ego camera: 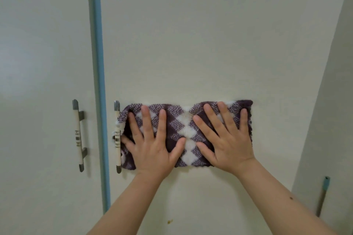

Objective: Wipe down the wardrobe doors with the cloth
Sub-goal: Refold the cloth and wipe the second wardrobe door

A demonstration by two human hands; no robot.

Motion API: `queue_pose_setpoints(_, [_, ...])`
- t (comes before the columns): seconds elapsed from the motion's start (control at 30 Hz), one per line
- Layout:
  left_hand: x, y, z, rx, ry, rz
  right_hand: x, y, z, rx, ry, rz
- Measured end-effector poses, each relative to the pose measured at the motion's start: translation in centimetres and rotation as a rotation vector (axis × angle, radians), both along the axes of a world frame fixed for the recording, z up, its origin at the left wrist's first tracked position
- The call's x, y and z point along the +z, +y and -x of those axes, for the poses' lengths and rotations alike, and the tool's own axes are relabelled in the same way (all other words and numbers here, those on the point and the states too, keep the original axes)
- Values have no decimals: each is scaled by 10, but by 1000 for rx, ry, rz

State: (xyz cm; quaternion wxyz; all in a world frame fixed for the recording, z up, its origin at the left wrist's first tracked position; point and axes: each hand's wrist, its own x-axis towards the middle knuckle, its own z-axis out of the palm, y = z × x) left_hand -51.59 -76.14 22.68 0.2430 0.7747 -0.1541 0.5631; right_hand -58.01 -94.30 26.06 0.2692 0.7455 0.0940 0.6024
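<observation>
Purple-and-white terry cloth (pixel 188 131), patterned in diamonds, lies spread in a wide band flat against the right door (pixel 191 44), level with the handles. Its left end is bunched against the right handle (pixel 117 135), and a little of it shows past the bar. Its right end stops short of the door's right edge.

Both hands press it to the door. The left hand (pixel 150 145) lies palm-down on the left half with fingers straight and spread, the little finger close to the handle. The right hand (pixel 227 139) lies the same way on the right half. Neither hand curls round the cloth, and the thumbs point toward each other across the white diamonds in the middle.

A blue strip (pixel 98 63) runs upright between this door and the left door (pixel 42 63), which carries the left handle (pixel 79 135). A small brown spot (pixel 169 221) marks the right door low down. To the right stands a pale wall (pixel 340 101), with a teal-tipped pole (pixel 323 194) against it.
</observation>
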Motion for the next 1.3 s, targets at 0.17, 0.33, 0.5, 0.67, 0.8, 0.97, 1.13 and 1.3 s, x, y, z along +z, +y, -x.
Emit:
queue_pose_setpoints(0.17, [-1,-23,9,0,-12,-10,7,-23,10,-11,-20,19])
queue_pose_setpoints(0.33, [2,-53,24,-1,-4,-34,6,-52,22,-60,-40,-6])
queue_pose_setpoints(0.5, [5,-88,37,-5,-22,-65,1,-85,36,-92,-57,-46])
queue_pose_setpoints(0.67, [22,-107,46,-4,-101,-147,3,-104,43,-110,-64,-71])
queue_pose_setpoints(0.8, [60,-109,48,3,-233,-236,30,-109,45,-86,-80,-118])
queue_pose_setpoints(0.97, [109,-117,49,5,-243,-226,68,-117,47,-45,-100,-216])
queue_pose_setpoints(1.13, [107,-120,49,-14,-278,-215,55,-115,47,-36,-137,-299])
queue_pose_setpoints(1.3, [65,-122,49,-31,-283,-309,15,-114,48,-37,-95,-340])
